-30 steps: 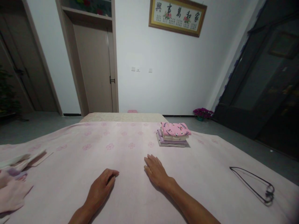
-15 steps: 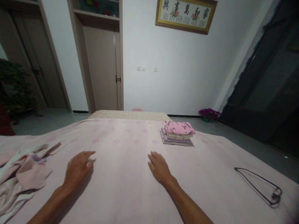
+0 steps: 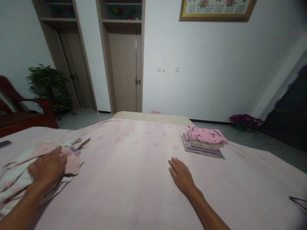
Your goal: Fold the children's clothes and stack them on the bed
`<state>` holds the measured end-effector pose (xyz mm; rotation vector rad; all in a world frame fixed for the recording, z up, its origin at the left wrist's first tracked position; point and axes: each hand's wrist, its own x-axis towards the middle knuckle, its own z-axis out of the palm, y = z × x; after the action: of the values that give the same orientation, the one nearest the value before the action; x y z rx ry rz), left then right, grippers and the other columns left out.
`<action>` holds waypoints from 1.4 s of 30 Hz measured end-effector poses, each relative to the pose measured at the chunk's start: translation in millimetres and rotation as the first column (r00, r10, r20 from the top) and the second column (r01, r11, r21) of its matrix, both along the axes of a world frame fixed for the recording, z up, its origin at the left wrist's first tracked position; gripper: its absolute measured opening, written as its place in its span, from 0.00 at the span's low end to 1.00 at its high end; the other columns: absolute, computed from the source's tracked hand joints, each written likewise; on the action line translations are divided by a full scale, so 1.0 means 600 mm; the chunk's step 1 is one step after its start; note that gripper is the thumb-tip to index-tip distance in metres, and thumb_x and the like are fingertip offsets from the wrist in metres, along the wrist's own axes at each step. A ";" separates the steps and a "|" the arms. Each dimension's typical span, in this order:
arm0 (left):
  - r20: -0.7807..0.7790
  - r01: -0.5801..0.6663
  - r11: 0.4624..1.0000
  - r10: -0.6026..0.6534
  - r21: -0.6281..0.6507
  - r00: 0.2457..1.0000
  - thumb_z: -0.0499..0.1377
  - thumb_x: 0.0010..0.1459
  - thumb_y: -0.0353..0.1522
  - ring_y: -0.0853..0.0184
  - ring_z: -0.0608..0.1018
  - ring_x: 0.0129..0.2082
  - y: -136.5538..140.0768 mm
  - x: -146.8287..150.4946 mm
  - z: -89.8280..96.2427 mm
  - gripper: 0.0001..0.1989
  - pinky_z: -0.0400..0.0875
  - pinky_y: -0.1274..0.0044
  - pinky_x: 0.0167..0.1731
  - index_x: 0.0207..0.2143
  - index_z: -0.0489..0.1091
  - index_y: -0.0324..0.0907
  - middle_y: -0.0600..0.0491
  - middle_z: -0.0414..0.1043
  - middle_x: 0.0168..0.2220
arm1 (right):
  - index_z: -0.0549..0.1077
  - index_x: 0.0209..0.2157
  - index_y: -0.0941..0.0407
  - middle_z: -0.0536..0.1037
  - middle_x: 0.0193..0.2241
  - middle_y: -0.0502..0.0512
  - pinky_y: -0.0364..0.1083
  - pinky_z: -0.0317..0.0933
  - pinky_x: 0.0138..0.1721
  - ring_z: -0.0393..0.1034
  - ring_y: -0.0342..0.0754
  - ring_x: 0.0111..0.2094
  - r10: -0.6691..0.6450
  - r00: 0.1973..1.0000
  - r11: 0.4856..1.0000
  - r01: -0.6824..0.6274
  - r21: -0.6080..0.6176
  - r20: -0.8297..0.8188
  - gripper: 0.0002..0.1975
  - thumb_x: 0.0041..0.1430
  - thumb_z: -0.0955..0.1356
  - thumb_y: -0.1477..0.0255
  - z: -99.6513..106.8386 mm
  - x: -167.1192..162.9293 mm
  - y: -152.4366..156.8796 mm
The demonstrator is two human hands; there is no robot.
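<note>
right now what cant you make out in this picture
- Left hand, head view: fingertips sink into the loose clothes, so whether it grips them cannot be told.
- Loose clothes: cut off by the left edge.
- Hanger: mostly cut off by the right edge.
- Folded stack: print too small to read.
- Framed picture: top cut off.
- Dark object at the far left: too small to identify.

A loose heap of clothes (image 3: 28, 172), pale pink, white and lilac, lies crumpled and unfolded on the pink bedsheet (image 3: 134, 179), at its left side, well apart from the folded stack (image 3: 203, 142).
</note>
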<state>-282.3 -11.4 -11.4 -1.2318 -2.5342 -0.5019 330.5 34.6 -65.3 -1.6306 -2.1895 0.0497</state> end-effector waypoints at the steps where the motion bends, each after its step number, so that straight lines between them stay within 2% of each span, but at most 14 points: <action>1: -0.031 -0.051 0.998 0.050 -0.024 0.998 0.54 0.61 0.43 0.42 0.76 0.48 0.001 0.002 0.005 0.28 0.68 0.52 0.44 0.59 0.65 0.39 0.37 0.75 0.48 | 0.72 0.59 0.52 0.68 0.63 0.57 0.57 0.48 0.67 0.58 0.53 0.65 0.003 1.000 1.000 -0.003 0.010 -0.002 0.23 0.67 0.59 0.64 -0.004 0.001 0.003; 7: -0.046 -0.066 0.997 0.064 -0.037 0.997 0.49 0.64 0.45 0.46 0.75 0.48 0.004 0.012 0.029 0.26 0.68 0.60 0.44 0.55 0.67 0.36 0.36 0.73 0.48 | 0.72 0.58 0.51 0.69 0.62 0.56 0.58 0.50 0.67 0.60 0.53 0.65 0.010 1.000 0.999 -0.009 0.053 -0.009 0.24 0.66 0.59 0.61 -0.019 0.008 0.014; 15: -0.018 -0.058 0.969 0.064 0.241 0.998 0.47 0.68 0.42 0.54 0.75 0.45 -0.011 0.053 0.040 0.23 0.65 0.65 0.44 0.54 0.67 0.36 0.39 0.74 0.47 | 0.74 0.57 0.52 0.70 0.61 0.56 0.58 0.52 0.66 0.62 0.54 0.64 0.009 1.000 0.997 -0.008 0.075 -0.018 0.25 0.66 0.58 0.59 -0.017 0.005 0.014; 20: 0.042 0.049 0.857 -0.082 0.513 0.996 0.48 0.68 0.39 0.58 0.74 0.45 0.004 0.100 0.077 0.17 0.65 0.68 0.48 0.45 0.70 0.38 0.44 0.75 0.43 | 0.74 0.56 0.49 0.71 0.61 0.55 0.59 0.53 0.65 0.62 0.55 0.63 0.001 0.999 0.997 0.002 0.077 -0.034 0.25 0.65 0.58 0.59 -0.018 0.004 0.014; 23: 0.125 0.069 0.750 -0.199 0.658 0.972 0.47 0.68 0.39 0.61 0.75 0.44 0.020 0.149 0.105 0.15 0.68 0.71 0.46 0.43 0.69 0.41 0.48 0.74 0.42 | 0.74 0.56 0.51 0.71 0.61 0.56 0.59 0.53 0.65 0.62 0.55 0.63 0.002 0.999 0.997 0.001 0.079 -0.034 0.26 0.64 0.57 0.58 -0.018 0.004 0.014; 25: 0.219 0.067 0.635 -0.361 0.770 0.906 0.48 0.67 0.41 0.64 0.75 0.40 0.024 0.202 0.122 0.15 0.70 0.73 0.44 0.40 0.70 0.43 0.51 0.74 0.38 | 0.74 0.56 0.52 0.71 0.61 0.57 0.59 0.53 0.65 0.62 0.56 0.63 0.004 1.000 0.997 -0.002 0.078 -0.030 0.26 0.64 0.57 0.58 -0.017 0.004 0.014; 27: 0.281 0.120 0.581 -0.551 0.805 0.785 0.49 0.67 0.43 0.65 0.75 0.37 0.018 0.272 0.130 0.16 0.71 0.75 0.41 0.37 0.70 0.42 0.53 0.74 0.34 | 0.74 0.56 0.51 0.71 0.61 0.56 0.58 0.53 0.65 0.62 0.56 0.63 0.002 1.000 0.997 0.000 0.075 -0.029 0.26 0.64 0.57 0.58 -0.017 0.005 0.014; 30: 0.414 0.346 0.598 -0.776 0.723 0.475 0.48 0.68 0.46 0.64 0.78 0.39 -0.004 0.384 0.124 0.20 0.74 0.74 0.42 0.40 0.72 0.42 0.51 0.76 0.36 | 0.74 0.56 0.50 0.70 0.61 0.55 0.58 0.53 0.65 0.61 0.55 0.64 -0.004 0.999 0.998 0.006 0.063 -0.038 0.25 0.65 0.58 0.59 -0.017 0.006 0.014; 31: 0.455 0.483 0.571 -0.821 0.664 0.345 0.46 0.68 0.46 0.64 0.78 0.41 -0.012 0.416 0.118 0.21 0.74 0.73 0.44 0.42 0.73 0.43 0.50 0.78 0.39 | 0.74 0.56 0.50 0.70 0.62 0.55 0.58 0.52 0.65 0.61 0.54 0.64 -0.005 0.999 0.998 0.008 0.057 -0.043 0.25 0.65 0.58 0.59 -0.017 0.007 0.014; 32: 0.477 0.614 0.511 -0.846 0.602 0.236 0.46 0.69 0.45 0.63 0.78 0.44 -0.020 0.443 0.110 0.21 0.74 0.72 0.47 0.46 0.73 0.44 0.49 0.78 0.43 | 0.74 0.57 0.51 0.70 0.62 0.56 0.58 0.52 0.65 0.61 0.54 0.64 -0.004 0.999 0.999 0.007 0.052 -0.048 0.25 0.65 0.58 0.60 -0.018 0.008 0.014; 34: 0.487 0.801 0.371 -0.866 0.471 0.115 0.48 0.68 0.44 0.63 0.77 0.50 -0.032 0.477 0.092 0.19 0.71 0.71 0.53 0.50 0.73 0.46 0.49 0.77 0.49 | 0.73 0.57 0.52 0.70 0.61 0.56 0.58 0.52 0.66 0.61 0.54 0.64 0.002 0.998 0.999 0.001 0.050 -0.058 0.24 0.65 0.58 0.61 -0.018 0.010 0.014; 37: 0.419 0.910 0.282 -0.897 0.304 0.138 0.50 0.68 0.40 0.63 0.75 0.53 -0.031 0.481 0.062 0.17 0.66 0.70 0.58 0.52 0.73 0.47 0.49 0.75 0.53 | 0.74 0.56 0.54 0.71 0.61 0.57 0.57 0.52 0.66 0.61 0.54 0.64 0.016 0.998 0.998 -0.012 0.056 -0.066 0.24 0.66 0.59 0.63 -0.019 0.012 0.013; 39: 0.320 0.927 0.321 -0.914 0.194 0.249 0.51 0.68 0.38 0.60 0.74 0.55 -0.020 0.464 0.038 0.16 0.64 0.65 0.60 0.51 0.74 0.46 0.48 0.75 0.53 | 0.74 0.56 0.54 0.71 0.61 0.57 0.57 0.52 0.66 0.61 0.54 0.63 0.020 0.997 0.998 -0.016 0.067 -0.072 0.23 0.66 0.59 0.64 -0.020 0.012 0.014; 42: 0.109 0.896 0.443 -0.893 0.034 0.437 0.54 0.65 0.34 0.55 0.71 0.58 0.001 0.426 -0.005 0.15 0.53 0.54 0.64 0.50 0.74 0.46 0.46 0.75 0.53 | 0.74 0.55 0.54 0.72 0.60 0.58 0.58 0.53 0.65 0.62 0.54 0.63 0.031 0.996 0.996 -0.024 0.088 -0.080 0.22 0.66 0.60 0.65 -0.023 0.013 0.014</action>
<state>-26.4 -10.7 -14.2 -2.6112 -1.6912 -0.7416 338.1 43.2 -78.9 -1.5245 -2.1225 0.0282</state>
